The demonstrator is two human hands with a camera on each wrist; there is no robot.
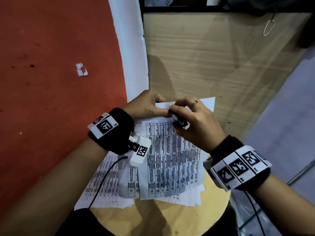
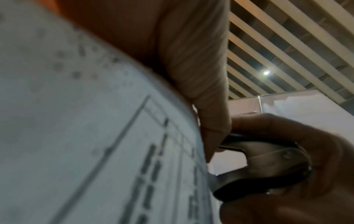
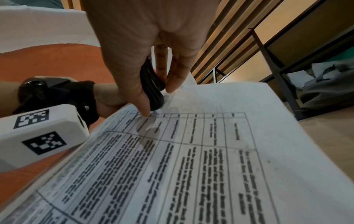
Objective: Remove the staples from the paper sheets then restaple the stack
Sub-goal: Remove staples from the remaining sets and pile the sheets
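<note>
A stack of printed paper sheets (image 1: 172, 160) with tables lies on a round wooden stool (image 1: 170, 217). My left hand (image 1: 150, 106) pinches the far top edge of the upper sheet (image 3: 210, 136), thumb on top. My right hand (image 1: 190, 120) grips a black staple remover (image 1: 179, 122) between thumb and fingers. Its metal claws (image 2: 254, 160) stand spread apart against the paper's edge (image 2: 199, 151), right beside my left thumb (image 2: 214, 133). In the right wrist view the remover (image 3: 152, 89) points down at the sheet's top margin. No staple is visible.
More printed sheets (image 1: 104, 183) fan out left under the stack. A red floor (image 1: 51, 82) lies left, a wooden panel (image 1: 213, 62) ahead, and a grey surface (image 1: 286, 126) right. A cable (image 1: 105, 178) runs from my left wrist over the papers.
</note>
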